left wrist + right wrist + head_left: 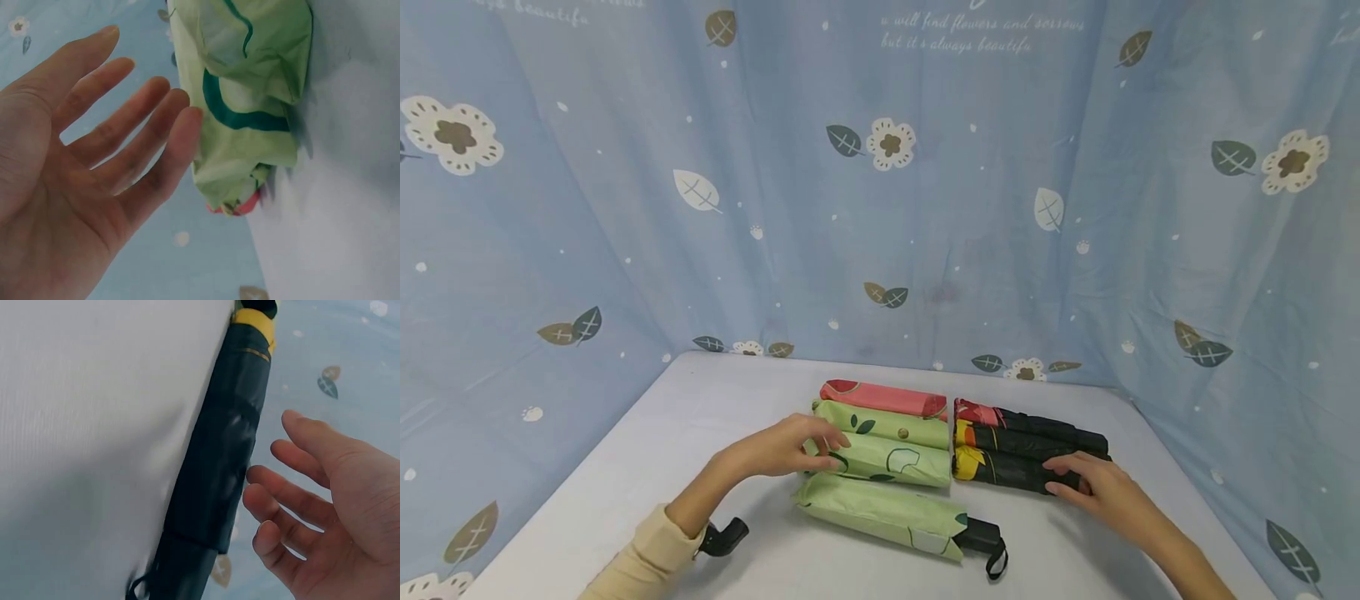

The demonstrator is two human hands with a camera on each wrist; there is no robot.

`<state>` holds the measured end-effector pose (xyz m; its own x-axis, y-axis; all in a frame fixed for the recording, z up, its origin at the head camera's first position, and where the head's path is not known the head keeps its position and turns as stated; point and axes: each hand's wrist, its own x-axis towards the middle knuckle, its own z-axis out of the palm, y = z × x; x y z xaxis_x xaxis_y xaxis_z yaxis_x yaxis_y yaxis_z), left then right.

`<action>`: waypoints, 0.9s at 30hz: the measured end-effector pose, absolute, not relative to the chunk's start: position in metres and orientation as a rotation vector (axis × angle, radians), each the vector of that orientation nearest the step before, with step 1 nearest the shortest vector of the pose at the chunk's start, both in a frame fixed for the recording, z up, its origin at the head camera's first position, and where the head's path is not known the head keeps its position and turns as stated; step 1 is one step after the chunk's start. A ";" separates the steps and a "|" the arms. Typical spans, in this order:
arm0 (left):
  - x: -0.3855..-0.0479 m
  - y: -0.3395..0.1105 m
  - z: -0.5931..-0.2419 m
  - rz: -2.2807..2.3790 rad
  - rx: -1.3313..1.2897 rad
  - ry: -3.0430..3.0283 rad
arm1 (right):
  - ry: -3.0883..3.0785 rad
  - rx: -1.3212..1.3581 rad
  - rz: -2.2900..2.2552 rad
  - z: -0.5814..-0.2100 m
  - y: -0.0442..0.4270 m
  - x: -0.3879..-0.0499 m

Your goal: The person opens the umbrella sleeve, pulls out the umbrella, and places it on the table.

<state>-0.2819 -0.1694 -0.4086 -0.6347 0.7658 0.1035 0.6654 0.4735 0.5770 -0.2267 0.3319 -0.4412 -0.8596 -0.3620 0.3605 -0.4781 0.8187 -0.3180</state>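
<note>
My left hand (789, 447), its fingers spread and loosely bent, hovers at the left end of a light green umbrella sleeve (880, 458). In the left wrist view its fingertips come close to the green fabric (250, 144); whether they touch, I cannot tell. My right hand (1093, 483) is beside the nearest black folded umbrella (1011, 471), which has a yellow end. In the right wrist view the relaxed fingers lie next to this umbrella (215, 444) without wrapping round it. Closer to me lies a folded umbrella in a green sleeve (880, 512), its black handle (977, 535) and strap sticking out.
Behind the left hand lie another green sleeve (887, 422) and a pink one (883, 397). Two more black umbrellas, one orange-ended (1018, 440) and one red-ended (1033, 423), lie behind the nearest. A curved black object (726, 537) is partly hidden by the left cuff. Blue curtains (880, 250) enclose the white table (730, 400).
</note>
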 end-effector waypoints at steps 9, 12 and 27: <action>-0.274 -0.165 -0.411 0.813 1.261 2.489 | -2.641 0.728 0.600 -0.444 0.314 -0.225; -0.272 -0.163 -0.413 0.795 1.268 2.481 | -2.676 0.741 0.590 -0.441 0.308 -0.224; -0.272 -0.153 -0.427 0.688 1.318 2.472 | -2.783 0.967 0.750 -0.443 0.280 -0.224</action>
<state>-0.2721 -0.1527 -0.4269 -0.5566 0.8308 -0.0033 0.7098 0.4775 0.5179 -0.2243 0.2804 -0.4434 -0.7932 -0.5559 0.2488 -0.6056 0.6768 -0.4185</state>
